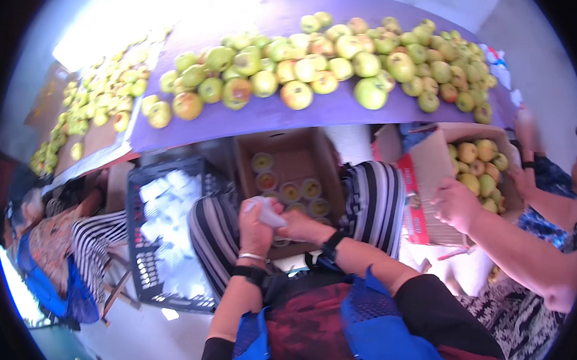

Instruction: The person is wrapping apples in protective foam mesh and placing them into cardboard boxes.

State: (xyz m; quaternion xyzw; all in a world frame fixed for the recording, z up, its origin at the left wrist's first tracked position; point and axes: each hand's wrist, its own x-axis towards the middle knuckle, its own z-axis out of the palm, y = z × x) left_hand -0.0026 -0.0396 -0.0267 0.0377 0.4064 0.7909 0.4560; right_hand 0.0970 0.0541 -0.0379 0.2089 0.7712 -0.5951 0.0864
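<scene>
In front of my lap, my left hand [257, 229] grips a white foam net sleeve [269, 213]. My right hand [297, 225] reaches to the sleeve's lower end, its fingers closed on it. Whether anything is inside the sleeve cannot be seen. Below and beyond my hands stands an open cardboard box [287, 146] between my knees. Several apples in white sleeves [289, 192] lie in it. To the left, a black plastic crate [141, 283] holds a heap of white foam net sleeves [172, 233].
Many green and reddish apples [265, 83] lie on the purple-covered table [247, 121] ahead. At right, a co-worker's arm [509, 247] reaches toward a cardboard box [435, 173] of apples; another person's arm [555, 207] is beyond. A seated person [54, 233] is at far left.
</scene>
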